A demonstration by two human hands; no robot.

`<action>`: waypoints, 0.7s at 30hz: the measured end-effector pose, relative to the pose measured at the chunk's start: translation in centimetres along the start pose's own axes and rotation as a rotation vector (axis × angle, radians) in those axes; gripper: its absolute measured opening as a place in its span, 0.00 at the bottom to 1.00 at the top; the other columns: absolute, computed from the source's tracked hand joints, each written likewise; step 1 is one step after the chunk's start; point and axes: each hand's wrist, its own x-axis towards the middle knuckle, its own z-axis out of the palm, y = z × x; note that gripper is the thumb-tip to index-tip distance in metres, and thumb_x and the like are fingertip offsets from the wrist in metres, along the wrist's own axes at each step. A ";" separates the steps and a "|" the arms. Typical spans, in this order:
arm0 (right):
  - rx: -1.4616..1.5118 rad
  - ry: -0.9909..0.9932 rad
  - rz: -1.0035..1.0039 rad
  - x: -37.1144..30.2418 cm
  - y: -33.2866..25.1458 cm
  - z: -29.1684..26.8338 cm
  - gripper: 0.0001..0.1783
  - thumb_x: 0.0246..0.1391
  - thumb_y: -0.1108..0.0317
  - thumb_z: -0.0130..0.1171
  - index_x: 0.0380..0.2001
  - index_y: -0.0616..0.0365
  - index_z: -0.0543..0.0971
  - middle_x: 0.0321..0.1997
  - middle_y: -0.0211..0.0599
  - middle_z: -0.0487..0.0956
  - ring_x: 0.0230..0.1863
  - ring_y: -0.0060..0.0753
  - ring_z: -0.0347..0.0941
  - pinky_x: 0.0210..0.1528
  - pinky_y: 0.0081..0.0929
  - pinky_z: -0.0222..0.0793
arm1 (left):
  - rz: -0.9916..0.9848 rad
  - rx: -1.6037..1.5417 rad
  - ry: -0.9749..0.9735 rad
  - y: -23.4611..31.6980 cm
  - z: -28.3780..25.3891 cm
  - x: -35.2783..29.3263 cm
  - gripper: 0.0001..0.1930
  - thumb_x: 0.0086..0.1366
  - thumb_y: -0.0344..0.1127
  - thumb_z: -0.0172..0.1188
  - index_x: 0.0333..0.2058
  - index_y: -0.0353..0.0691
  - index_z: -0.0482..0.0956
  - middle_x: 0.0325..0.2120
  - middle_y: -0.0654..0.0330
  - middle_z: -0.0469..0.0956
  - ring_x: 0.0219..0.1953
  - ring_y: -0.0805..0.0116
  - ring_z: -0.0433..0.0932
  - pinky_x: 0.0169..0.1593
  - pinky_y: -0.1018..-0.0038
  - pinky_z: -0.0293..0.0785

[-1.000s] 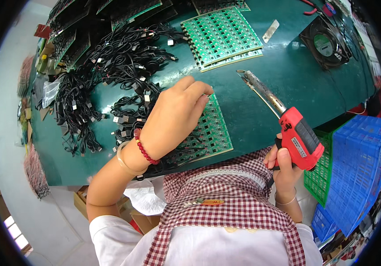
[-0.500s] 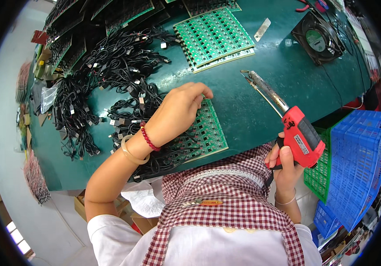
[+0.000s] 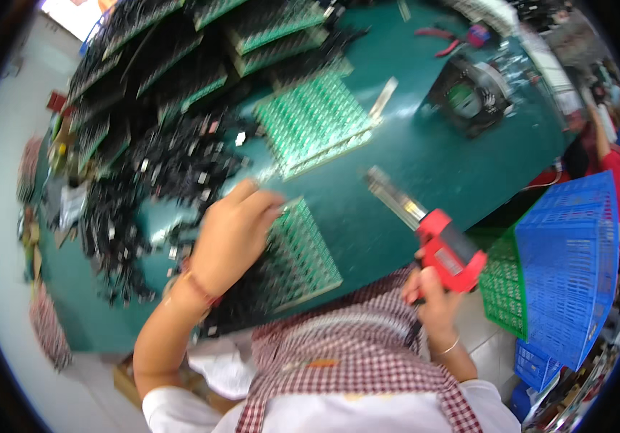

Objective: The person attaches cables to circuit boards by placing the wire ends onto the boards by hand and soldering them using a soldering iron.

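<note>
In my right hand (image 3: 434,294) is a red and black soldering gun (image 3: 448,252), held by its grip, its metal barrel pointing up and left over the table. My left hand (image 3: 234,231) hovers at the upper left edge of a green circuit board panel (image 3: 302,252) near the table's front edge. Its fingers are curled together and blurred; whatever may be between them cannot be made out. Black cables (image 3: 248,292) lie partly across this panel, below the left wrist. Beyond it rests a stack of green circuit board panels (image 3: 317,119).
Heaped black USB cables (image 3: 180,162) cover the table's left side, with racked boards (image 3: 270,32) behind. A metal strip (image 3: 383,99), a black fan (image 3: 468,101) and red-handled pliers (image 3: 440,40) lie to the right. Blue (image 3: 569,267) and green baskets (image 3: 504,285) stand beside the table; another person's red sleeve (image 3: 618,173) shows beyond.
The view has shifted, and the picture is more blurred. My left hand remains by the panel's upper edge, fingers still curled. My right hand still grips the soldering gun, its tip apart from the panel.
</note>
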 end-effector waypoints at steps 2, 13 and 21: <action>-0.029 -0.025 0.013 -0.1 0.1 -0.4 0.17 0.58 0.66 0.51 0.44 0.68 0.67 0.16 0.37 0.74 0.15 0.21 0.67 0.19 0.18 0.63 | -0.008 0.074 0.126 0.3 -3.1 0.2 0.07 0.53 0.22 0.57 0.32 0.36 0.77 0.26 0.52 0.70 0.27 0.51 0.72 0.31 0.65 0.69; 0.173 -0.008 0.124 0.6 -1.8 1.3 0.10 0.52 0.65 0.62 0.27 0.62 0.77 0.17 0.28 0.75 0.18 0.16 0.70 0.21 0.16 0.67 | 0.066 0.089 -0.004 0.1 0.0 -1.8 0.05 0.50 0.23 0.59 0.27 0.40 0.79 0.21 0.50 0.71 0.25 0.49 0.73 0.28 0.62 0.69; 0.119 -0.012 0.089 1.1 -2.5 1.2 0.21 0.53 0.54 0.61 0.40 0.61 0.74 0.20 0.26 0.72 0.18 0.15 0.68 0.22 0.17 0.67 | 0.147 -0.150 -0.199 -0.5 2.7 -1.6 0.08 0.61 0.29 0.53 0.36 0.30 0.75 0.29 0.41 0.75 0.30 0.41 0.73 0.34 0.61 0.69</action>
